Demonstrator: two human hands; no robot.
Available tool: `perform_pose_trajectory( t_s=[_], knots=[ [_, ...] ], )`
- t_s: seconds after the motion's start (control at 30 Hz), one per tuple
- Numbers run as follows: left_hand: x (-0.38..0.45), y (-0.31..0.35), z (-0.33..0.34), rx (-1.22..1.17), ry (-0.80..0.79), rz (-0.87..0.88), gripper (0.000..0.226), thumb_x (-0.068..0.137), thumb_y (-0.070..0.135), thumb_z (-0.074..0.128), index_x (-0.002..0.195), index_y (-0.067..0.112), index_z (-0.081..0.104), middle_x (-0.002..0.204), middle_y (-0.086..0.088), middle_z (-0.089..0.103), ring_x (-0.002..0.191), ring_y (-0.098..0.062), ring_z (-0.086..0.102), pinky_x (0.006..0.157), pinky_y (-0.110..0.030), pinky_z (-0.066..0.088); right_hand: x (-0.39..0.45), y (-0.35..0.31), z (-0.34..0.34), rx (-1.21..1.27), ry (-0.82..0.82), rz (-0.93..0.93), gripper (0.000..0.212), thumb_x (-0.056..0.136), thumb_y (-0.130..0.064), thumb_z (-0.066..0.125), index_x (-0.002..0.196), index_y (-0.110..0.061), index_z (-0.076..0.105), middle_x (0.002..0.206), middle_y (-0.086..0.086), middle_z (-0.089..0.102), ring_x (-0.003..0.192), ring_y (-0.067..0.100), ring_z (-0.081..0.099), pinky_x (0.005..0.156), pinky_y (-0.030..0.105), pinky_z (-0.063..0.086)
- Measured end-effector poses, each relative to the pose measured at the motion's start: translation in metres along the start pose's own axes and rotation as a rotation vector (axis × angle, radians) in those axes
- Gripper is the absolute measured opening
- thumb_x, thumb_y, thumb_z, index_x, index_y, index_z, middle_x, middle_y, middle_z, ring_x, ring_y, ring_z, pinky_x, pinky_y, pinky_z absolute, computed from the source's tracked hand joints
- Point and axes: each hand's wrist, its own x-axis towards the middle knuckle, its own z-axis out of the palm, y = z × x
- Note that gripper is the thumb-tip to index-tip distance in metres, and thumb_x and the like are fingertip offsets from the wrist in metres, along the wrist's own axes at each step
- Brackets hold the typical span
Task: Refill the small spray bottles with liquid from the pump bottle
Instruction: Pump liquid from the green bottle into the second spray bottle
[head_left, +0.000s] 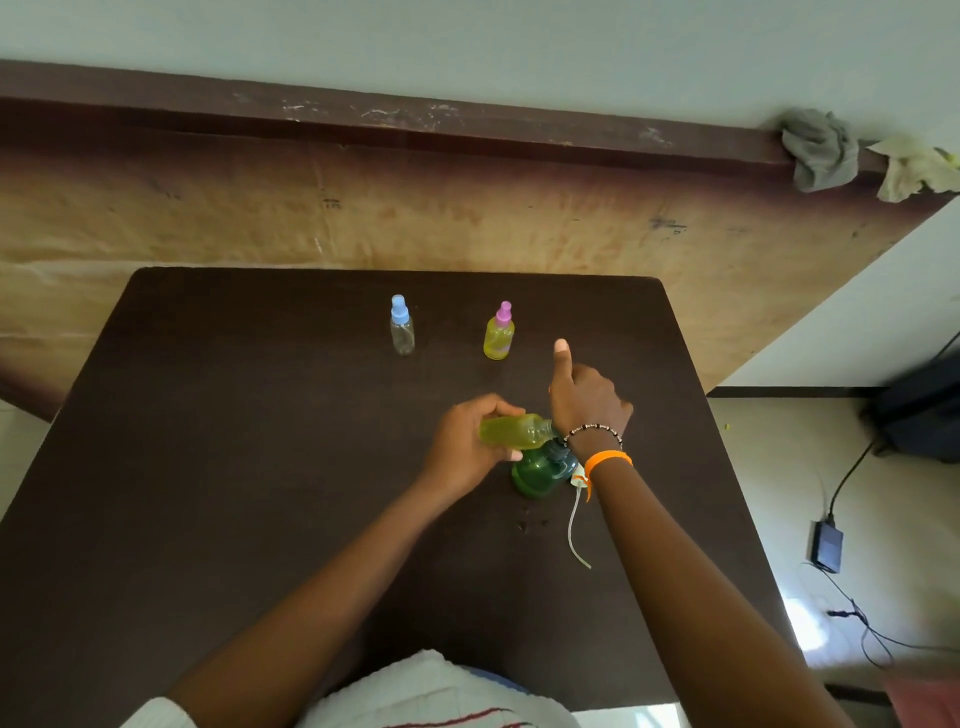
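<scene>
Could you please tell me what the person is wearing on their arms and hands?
Both forearms are bare. The right wrist carries a beaded bracelet of dark and pale beads and an orange band. A white sleeve shows on the left arm.

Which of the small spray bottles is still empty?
The blue-capped bottle at the far left: its body is clear, while the pink-capped bottle and the uncapped one in the left hand hold yellow liquid.

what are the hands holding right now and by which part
The left hand grips an uncapped yellow spray bottle around its body, tipped sideways. Whether the right hand holds anything cannot be told.
</scene>
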Motion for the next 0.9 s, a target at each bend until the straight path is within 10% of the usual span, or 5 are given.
perform_pose_trajectory(
  t_s=[0.23,0.9],
  knots=[
    [-0.001,-0.002,0.001,-0.038,-0.023,-0.037,0.039,0.06,-0.008,0.078,0.095,0.007,0.067,0.09,0.003,0.068,0.072,0.01,0.06,0.067,-0.007,0.045,-0.001,-0.003,0.003,-0.103,0.051,-0.061,0.068,0.099,-0.056,0.015,0.098,-0.013,0.067,0.103,0.013,0.069,0.104,0.032,0.059,0.098,0.045,0.032],
    [0.001,-0.002,0.001,-0.014,-0.018,-0.012,0.04,0.06,-0.005,0.079,0.094,0.012,0.067,0.093,0.005,0.068,0.076,0.009,0.06,0.072,-0.01,0.046,-0.001,-0.002,0.003,-0.049,0.005,-0.036,0.075,0.097,-0.059,0.012,0.093,-0.012,0.069,0.105,0.011,0.069,0.106,0.031,0.058,0.102,0.047,0.029]
  ],
)
